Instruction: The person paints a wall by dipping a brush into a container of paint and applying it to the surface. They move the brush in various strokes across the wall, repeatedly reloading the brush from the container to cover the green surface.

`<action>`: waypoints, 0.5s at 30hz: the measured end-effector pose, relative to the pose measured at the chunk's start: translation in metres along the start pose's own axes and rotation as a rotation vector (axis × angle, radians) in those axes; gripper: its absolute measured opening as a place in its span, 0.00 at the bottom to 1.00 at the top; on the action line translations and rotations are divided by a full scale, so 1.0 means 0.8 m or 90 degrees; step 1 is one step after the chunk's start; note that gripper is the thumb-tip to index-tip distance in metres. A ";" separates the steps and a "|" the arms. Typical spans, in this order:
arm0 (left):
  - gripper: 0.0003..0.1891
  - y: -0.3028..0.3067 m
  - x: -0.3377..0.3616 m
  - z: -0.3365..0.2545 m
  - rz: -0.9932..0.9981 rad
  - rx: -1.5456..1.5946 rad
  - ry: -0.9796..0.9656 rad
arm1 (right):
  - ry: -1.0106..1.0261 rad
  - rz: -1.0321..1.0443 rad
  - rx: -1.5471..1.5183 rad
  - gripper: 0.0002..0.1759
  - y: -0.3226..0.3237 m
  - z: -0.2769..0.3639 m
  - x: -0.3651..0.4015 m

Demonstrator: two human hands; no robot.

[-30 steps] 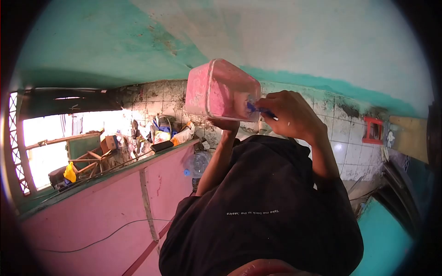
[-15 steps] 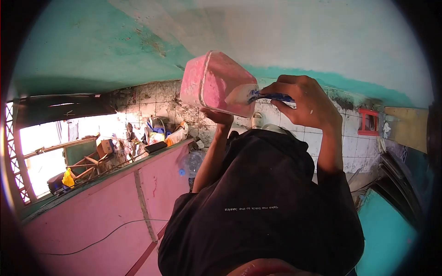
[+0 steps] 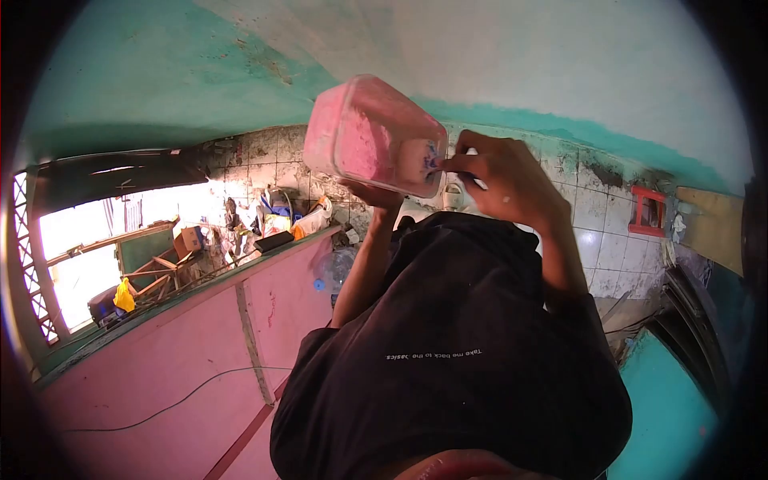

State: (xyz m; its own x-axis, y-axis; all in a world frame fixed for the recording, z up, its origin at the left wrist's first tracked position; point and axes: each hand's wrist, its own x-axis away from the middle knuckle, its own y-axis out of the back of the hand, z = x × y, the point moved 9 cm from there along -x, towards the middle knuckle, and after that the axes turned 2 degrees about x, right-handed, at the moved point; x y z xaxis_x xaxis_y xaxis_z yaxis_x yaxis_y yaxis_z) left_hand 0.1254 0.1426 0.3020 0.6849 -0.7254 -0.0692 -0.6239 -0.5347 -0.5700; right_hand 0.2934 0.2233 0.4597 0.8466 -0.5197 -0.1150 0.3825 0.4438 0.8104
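Note:
My left hand (image 3: 372,194) is under a pink-smeared, clear plastic tub (image 3: 320,132), holding it tilted with its mouth toward me and to the right. Thick pink paste (image 3: 364,148) coats the inside. At the tub's right side, my right hand (image 3: 508,176) is closed in a pinch on a putty knife (image 3: 432,160). Its pale, smeared blade lies inside the tub, and only a little of the blue handle shows past the fingertips. The fingers of my left hand are mostly hidden behind the tub.
A patchy green and whitish wall (image 3: 496,64) rises ahead, above dirty white tiles (image 3: 588,200). On the left stands a pink partition (image 3: 176,360), with clutter and a yellow bag (image 3: 124,296) beyond it. A red frame (image 3: 646,211) sits at right; dark curved sheets (image 3: 696,328) lean below it.
My right hand has moved left, bringing the putty knife's blade deeper into the tub. The tub has shifted slightly up and to the left in my view.

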 end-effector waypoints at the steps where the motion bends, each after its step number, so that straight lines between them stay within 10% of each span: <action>1: 0.51 -0.002 -0.030 0.005 0.002 0.003 -0.003 | 0.015 -0.010 -0.001 0.17 -0.009 0.001 -0.005; 15: 0.51 -0.034 -0.049 0.002 0.025 0.033 -0.051 | 0.040 -0.065 -0.068 0.18 0.029 -0.010 -0.010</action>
State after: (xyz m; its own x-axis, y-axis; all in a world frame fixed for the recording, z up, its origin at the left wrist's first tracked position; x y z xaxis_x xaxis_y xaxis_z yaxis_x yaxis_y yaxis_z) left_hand 0.1161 0.1859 0.3187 0.6890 -0.7076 -0.1567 -0.6327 -0.4817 -0.6064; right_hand 0.2985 0.2432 0.4746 0.8215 -0.5212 -0.2314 0.5018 0.4680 0.7274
